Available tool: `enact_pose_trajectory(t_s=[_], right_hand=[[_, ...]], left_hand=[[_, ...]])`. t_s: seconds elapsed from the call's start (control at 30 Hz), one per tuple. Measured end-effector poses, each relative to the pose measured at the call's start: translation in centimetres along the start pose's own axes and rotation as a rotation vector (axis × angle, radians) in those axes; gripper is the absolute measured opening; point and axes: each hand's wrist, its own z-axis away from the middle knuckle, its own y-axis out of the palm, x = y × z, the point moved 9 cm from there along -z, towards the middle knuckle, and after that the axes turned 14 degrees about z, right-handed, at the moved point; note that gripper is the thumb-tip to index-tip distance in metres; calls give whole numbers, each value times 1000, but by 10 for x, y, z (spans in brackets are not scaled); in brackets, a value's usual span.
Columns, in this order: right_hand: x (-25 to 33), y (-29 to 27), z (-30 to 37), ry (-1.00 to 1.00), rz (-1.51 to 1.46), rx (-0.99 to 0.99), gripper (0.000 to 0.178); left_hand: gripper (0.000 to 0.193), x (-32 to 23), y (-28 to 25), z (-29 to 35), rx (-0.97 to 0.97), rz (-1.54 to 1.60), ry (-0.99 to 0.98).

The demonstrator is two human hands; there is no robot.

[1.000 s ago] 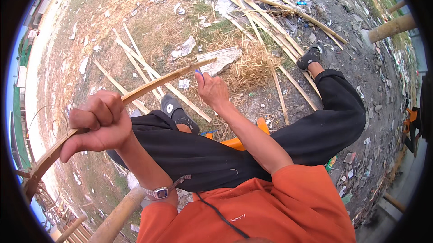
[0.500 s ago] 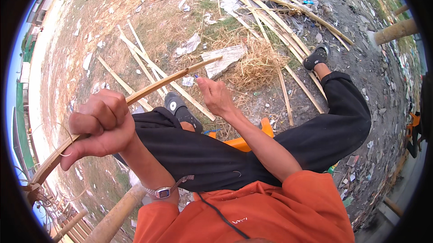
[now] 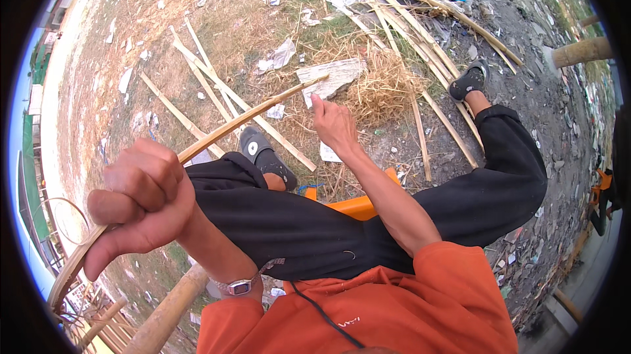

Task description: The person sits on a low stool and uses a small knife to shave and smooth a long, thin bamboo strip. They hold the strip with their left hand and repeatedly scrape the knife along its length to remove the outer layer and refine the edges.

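My left hand (image 3: pixel 141 196) is closed around a long split bamboo strip (image 3: pixel 243 117), which slants across in front of me. Its thin far end stops near a pale weathered board (image 3: pixel 338 78) on the ground. Behind the left hand the strip runs to the lower left, where thin curled fibres (image 3: pixel 62 222) hang by it. My right hand (image 3: pixel 335 127) is just to the right of the strip's far end, apart from it. Its fingers are curled in with the thumb up; what they hold, if anything, is hidden.
Straw-like shavings (image 3: pixel 384 88) lie beside the board. Several bamboo strips (image 3: pixel 420 45) are spread at the far right, others (image 3: pixel 210 85) at left. Part of an orange plastic seat (image 3: pixel 355 208) shows between my legs. A thick bamboo pole (image 3: pixel 167 311) stands at lower left, another (image 3: pixel 582 53) at right.
My right hand has moved slightly right and farther from me, with its thumb pointing up. My left hand and the strip have shifted a little; the small blue bit at the right thumb no longer shows.
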Motion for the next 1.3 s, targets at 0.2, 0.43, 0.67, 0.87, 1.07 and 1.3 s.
enact_pose_trajectory(t_s=[0.2,0.43,0.67,0.87,1.07,1.3], right_hand=[[-15,13,-3,113,32,-2,61],[24,-16,11,-68,-90,-16,62],[13,0,-4,-56,-32,-66,58],[-37,18,-22,28,246,-63,60],[-34,18,-26,39,195,-48,62],[-79,53,-79,5,499,-14,61]], left_hand=[[64,6,6,-2,-1,-2,-31],[64,5,12,1,39,6,-32],[64,2,1,3,-19,-15,-26],[64,5,11,3,16,-17,-55],[66,6,9,-1,26,8,-59],[68,9,20,-3,93,-5,-105]])
